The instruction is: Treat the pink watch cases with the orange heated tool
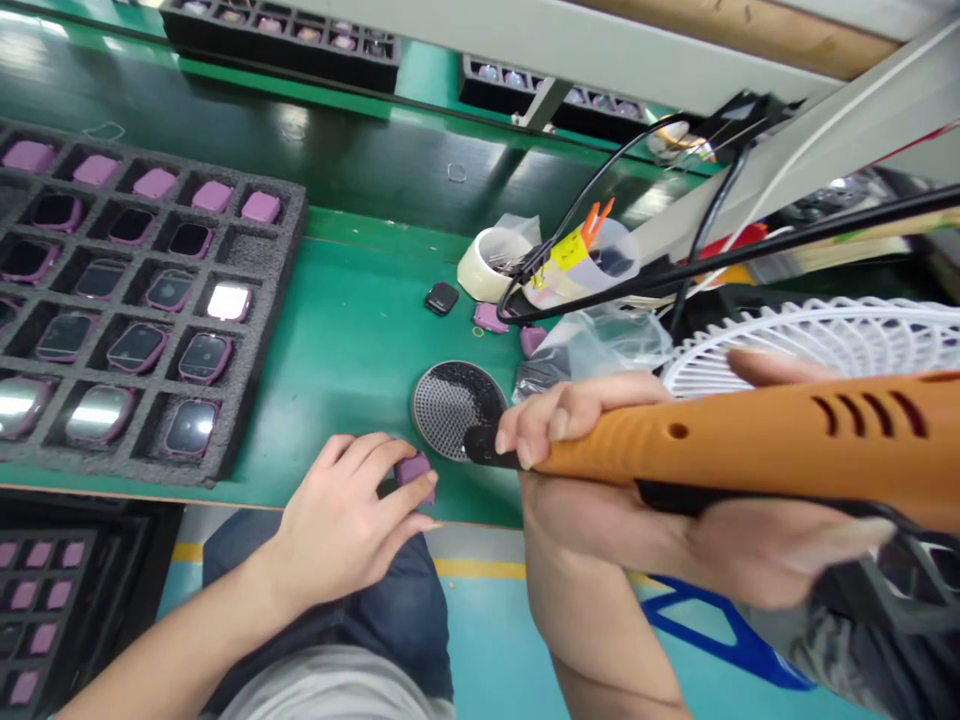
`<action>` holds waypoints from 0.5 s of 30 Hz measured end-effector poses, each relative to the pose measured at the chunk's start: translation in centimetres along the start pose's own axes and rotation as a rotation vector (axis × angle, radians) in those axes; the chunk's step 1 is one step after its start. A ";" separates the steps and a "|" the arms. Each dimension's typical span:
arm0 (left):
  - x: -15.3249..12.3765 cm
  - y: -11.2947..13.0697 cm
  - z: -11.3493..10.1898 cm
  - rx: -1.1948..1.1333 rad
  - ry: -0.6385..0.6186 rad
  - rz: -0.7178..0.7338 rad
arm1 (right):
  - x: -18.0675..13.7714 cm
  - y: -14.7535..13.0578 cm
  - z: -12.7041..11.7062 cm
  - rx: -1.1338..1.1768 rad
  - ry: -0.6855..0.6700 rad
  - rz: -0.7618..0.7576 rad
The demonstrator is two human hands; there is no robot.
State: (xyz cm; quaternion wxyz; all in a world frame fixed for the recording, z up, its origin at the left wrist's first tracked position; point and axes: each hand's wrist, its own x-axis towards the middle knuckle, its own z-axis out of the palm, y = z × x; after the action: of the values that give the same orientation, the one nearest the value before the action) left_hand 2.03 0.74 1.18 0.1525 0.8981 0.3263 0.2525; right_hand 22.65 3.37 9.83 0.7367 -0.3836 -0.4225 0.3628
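Note:
My left hand (341, 525) grips a small purple smartwatch body (415, 477) at the front edge of the green bench mat (360, 340). My right hand (592, 505) is wrapped around an orange electric screwdriver (750, 440), whose black tip end (486, 445) lies over the rim of a round perforated metal dish (450, 410). The screwdriver is close to the purple watch body, and they do not touch. A black foam tray (281, 260) to the left holds several smartwatches in rows, some face up and some showing purple backs.
Beyond the dish lie a black watch part (442, 297), purple pieces (489, 318), a tape roll (487, 265) and a plastic cup (592, 262) holding orange-handled tools. A white fan guard (817, 345) and black cables occupy the right. Another foam tray (45, 600) sits lower left.

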 end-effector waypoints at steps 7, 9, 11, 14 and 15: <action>0.2 0.1 0.1 -0.003 0.041 -0.016 | -1.5 -0.1 1.0 0.051 -0.042 0.095; 0.2 0.1 0.1 -0.003 0.044 -0.016 | -1.7 0.5 1.1 0.057 -0.050 0.092; 0.2 0.1 0.1 -0.005 0.038 -0.019 | -1.7 1.0 1.1 0.058 -0.049 0.085; 0.2 0.1 0.1 -0.005 0.033 -0.021 | -1.8 1.5 1.1 0.067 -0.057 0.079; 0.2 0.2 0.1 -0.004 0.036 -0.020 | -1.8 1.6 1.1 0.072 -0.058 0.072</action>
State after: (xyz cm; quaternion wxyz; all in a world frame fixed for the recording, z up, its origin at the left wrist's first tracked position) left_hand 2.27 0.74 1.26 0.1510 0.8898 0.3372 0.2677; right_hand 20.62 2.82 8.23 0.7240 -0.3609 -0.4161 0.4151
